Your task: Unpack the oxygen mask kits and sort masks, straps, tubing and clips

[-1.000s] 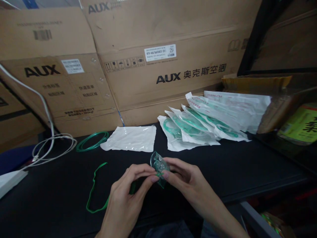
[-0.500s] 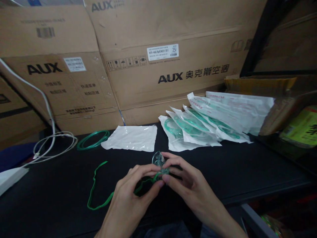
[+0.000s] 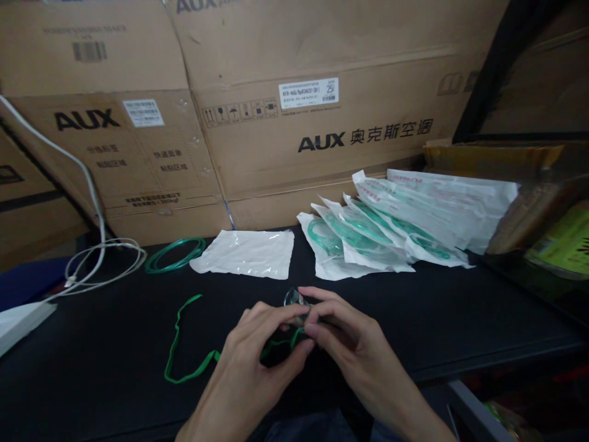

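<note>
Between my hands is a small clear plastic oxygen mask (image 3: 294,297), mostly covered by my fingers. A green elastic strap (image 3: 199,370) runs from it, passes behind my left hand (image 3: 260,353) and curls on the black table to the left. My left hand is closed on the mask, index finger above and thumb below. My right hand (image 3: 343,325) pinches the mask and the strap's end near its edge, fingertips close together. The exact spot where strap and mask meet is hidden by the fingers.
Behind my hands lies a flat white pouch (image 3: 246,253), with a coil of green tubing (image 3: 175,255) left of it. Several packaged sets (image 3: 363,236) lean at the back right. A white cable (image 3: 99,209) loops at left. Large cardboard boxes (image 3: 257,147) wall the back.
Both hands stay on the mask and have shifted slightly right in view. My fingers cover more of it, and my left thumb has moved a little lower. The view has also moved slightly.
</note>
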Tool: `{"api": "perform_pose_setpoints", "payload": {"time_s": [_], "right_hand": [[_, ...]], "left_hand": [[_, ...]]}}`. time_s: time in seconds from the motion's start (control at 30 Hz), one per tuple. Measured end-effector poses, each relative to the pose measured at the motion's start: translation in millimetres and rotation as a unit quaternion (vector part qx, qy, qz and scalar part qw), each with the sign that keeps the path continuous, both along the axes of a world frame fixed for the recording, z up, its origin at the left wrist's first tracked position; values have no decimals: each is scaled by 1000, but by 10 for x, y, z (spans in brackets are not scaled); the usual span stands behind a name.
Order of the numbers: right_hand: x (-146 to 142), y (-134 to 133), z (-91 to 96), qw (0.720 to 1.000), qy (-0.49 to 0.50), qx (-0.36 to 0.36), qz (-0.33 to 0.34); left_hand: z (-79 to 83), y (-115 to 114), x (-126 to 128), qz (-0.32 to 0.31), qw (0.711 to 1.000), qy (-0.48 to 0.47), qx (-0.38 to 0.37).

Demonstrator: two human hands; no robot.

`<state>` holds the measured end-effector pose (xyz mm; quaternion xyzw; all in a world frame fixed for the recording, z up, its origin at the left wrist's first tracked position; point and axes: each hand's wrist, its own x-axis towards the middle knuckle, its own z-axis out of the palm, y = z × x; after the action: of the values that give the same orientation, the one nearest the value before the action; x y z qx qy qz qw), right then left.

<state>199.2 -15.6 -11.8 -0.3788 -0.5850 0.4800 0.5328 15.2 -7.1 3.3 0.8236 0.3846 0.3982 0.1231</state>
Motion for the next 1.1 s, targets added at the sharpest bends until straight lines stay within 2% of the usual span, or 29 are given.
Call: {"api": "perform_pose_setpoints", "payload": {"time_s": [0.23, 0.4, 0.6, 0.87, 0.97, 1.1], "right_hand": [[-5, 20, -65, 992, -77, 72, -71], [-6, 39, -64, 989, -20, 80, -127], [-32, 6, -4, 994, -57, 59, -67], [-26, 28, -13, 993, -100, 55, -39], [-24, 33, -22, 992, -98, 57, -61], [-23, 26, -42, 984, -84, 61, -142]], "left_hand": [[-5, 9, -12, 44, 999, 9, 21], [-16, 20, -37, 86, 996, 9, 14], [-28, 22, -52, 76, 997, 6, -3], [-6, 15, -35, 77, 997, 11, -7], [0, 14, -33, 75, 997, 14, -9], [-4, 10, -51, 95, 995, 21, -19]]}}
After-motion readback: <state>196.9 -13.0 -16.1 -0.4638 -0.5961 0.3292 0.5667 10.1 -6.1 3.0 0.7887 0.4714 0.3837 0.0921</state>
